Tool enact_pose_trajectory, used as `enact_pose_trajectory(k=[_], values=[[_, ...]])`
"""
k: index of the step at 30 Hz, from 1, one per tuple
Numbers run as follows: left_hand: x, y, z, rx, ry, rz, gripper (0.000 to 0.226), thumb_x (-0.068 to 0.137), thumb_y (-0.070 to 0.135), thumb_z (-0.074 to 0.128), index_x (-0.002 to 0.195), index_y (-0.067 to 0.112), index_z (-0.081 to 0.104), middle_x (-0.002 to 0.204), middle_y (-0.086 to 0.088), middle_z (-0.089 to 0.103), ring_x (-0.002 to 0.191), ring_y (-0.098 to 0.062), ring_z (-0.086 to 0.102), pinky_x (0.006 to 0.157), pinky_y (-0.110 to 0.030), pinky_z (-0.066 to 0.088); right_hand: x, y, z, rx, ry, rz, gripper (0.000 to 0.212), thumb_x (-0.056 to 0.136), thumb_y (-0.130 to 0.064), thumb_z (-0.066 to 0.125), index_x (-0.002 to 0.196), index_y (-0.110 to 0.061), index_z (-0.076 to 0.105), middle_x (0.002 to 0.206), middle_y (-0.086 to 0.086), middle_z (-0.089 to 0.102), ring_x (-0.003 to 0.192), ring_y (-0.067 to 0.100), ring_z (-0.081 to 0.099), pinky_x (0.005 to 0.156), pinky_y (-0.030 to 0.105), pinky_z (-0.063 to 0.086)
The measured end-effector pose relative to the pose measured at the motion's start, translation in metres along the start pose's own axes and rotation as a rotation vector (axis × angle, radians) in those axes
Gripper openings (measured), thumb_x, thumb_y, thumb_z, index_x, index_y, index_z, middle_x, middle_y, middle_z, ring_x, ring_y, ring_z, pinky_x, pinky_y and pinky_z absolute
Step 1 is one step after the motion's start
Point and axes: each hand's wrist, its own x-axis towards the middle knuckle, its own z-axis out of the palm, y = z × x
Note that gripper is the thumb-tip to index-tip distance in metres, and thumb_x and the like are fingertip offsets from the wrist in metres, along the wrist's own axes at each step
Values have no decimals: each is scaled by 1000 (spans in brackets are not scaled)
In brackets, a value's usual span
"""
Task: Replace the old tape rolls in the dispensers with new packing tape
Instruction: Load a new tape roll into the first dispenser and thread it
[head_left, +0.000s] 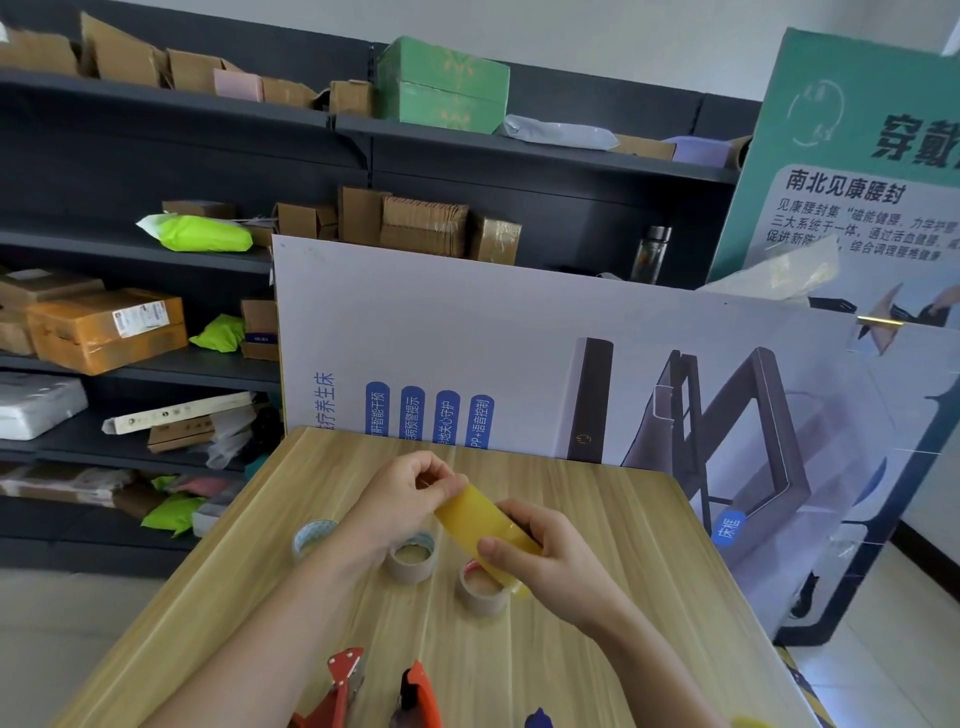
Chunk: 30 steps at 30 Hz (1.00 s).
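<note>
At frame centre, above the desk (639, 561), the right hand (553, 569) grips a yellow tape roll (480, 519); the left hand (402, 496) pinches its upper edge.

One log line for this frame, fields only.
left hand: pinches yellow tape roll | right hand: grips it above table | red dispensers: near edge, untouched | three other rolls: on table

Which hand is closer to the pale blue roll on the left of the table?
Left. The left hand is just up and right of the blue roll; the right hand is farther right, gripping the yellow roll.
</note>
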Motion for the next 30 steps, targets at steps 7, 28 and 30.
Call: enact_pose_trajectory(k=[7,28,30], values=[[-10,5,6,-105,105,34,18,93,9,56,75,12,59,67,-1,64,62,-14,54,59,-28,46,-2,-1,-11,158,89,122,46,64,-52,71,102,-25,66,91,-3,67,84,12,65,67,21,51],[-29,-32,25,-194,-388,209,11,91,8,59,82,11,64,109,9,65,97,-32,65,83,-51,53,-39,26,-34,477,7,348,35,67,-23,78,98,-9,72,86,4,70,80,16,64,75,33,51],[-34,-38,38,-200,-317,158,11,95,11,54,86,8,60,101,1,70,84,-35,67,74,-52,55,-47,34,-23,427,145,396,36,71,-26,79,105,-15,71,98,2,72,92,16,67,82,32,52]])
